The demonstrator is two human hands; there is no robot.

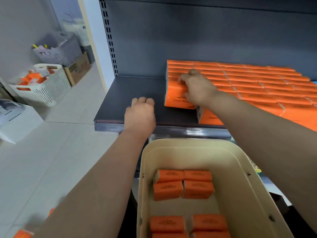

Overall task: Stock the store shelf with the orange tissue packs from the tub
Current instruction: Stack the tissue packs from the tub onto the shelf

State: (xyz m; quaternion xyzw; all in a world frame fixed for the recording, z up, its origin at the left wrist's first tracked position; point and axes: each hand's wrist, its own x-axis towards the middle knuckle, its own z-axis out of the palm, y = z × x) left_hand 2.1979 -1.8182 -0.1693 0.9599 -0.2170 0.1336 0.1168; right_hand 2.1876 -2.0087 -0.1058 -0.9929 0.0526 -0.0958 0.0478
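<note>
A dark shelf [130, 93] carries a wide block of orange tissue packs [253, 83] across its right part. My right hand [197, 88] grips an orange pack [176, 95] at the block's left end, fingers curled over its top. My left hand [139, 114] hovers over the bare shelf just left of that pack, its fingers curled under and holding nothing. Below the shelf edge sits a beige tub [145, 169] with several orange packs [183, 184] lying flat inside.
White slatted baskets [51, 90] with orange items stand on the tiled floor at left, with a cardboard box [78, 67] and a grey basket [60, 48] behind them. A white box [18, 119] lies nearer. The shelf's perforated upright [109, 36] rises at left.
</note>
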